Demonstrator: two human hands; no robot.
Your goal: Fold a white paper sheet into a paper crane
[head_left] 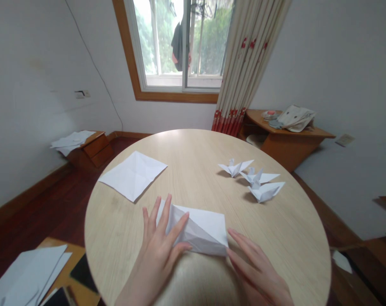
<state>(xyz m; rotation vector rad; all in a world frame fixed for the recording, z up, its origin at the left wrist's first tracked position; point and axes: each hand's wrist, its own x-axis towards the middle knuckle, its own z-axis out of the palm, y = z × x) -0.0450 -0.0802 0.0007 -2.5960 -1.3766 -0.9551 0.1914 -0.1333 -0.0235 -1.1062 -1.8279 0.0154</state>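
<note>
A folded sheet of white paper (208, 225) lies near the front of the round table, with a diagonal crease and a shaded flap across it. My left hand (166, 238) rests on its left part, fingers spread and flat. At the paper's right edge is my right hand (256, 261), fingers stretched out and held near one another, the fingertips at the lower right corner. Beyond, on the right, stand three white folded paper cranes (265, 191) close together. A creased square sheet (134, 176) lies flat on the left side.
The round wooden table (186, 148) fills the middle. Lower left, a low stand holds a stack of paper (30, 272) and dark flat objects. A cabinet (285, 140) with a cloth bag (296, 118) stands back right, near the curtain (244, 63) and window.
</note>
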